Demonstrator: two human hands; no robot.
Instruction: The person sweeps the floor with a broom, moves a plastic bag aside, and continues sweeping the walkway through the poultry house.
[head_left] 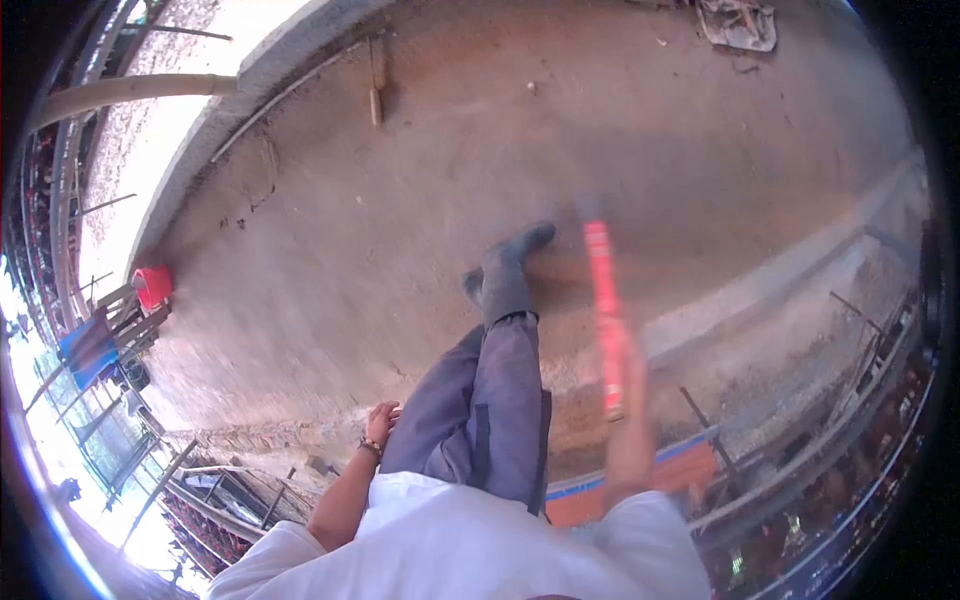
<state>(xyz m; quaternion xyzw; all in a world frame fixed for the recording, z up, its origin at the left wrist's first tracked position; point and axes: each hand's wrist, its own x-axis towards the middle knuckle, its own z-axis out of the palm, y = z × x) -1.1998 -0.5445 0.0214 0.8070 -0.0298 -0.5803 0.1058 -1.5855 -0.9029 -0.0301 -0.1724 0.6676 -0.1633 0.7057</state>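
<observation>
My right hand, smeared by motion, is closed round the lower part of a red-handled tool. The tool points away from me, and a blurred grey end shows at its far tip; I cannot make out its exact kind. My left hand hangs beside my left thigh with a band on the wrist. Its fingers are loosely apart, and nothing shows in them. Between the hands are my dark trousers and my rubber boots on the dirt floor.
At the left stand a red bucket and a blue sheet among poles. A wooden piece lies ahead by a low wall. A pale sack lies far right. Cages and an orange panel line my right side.
</observation>
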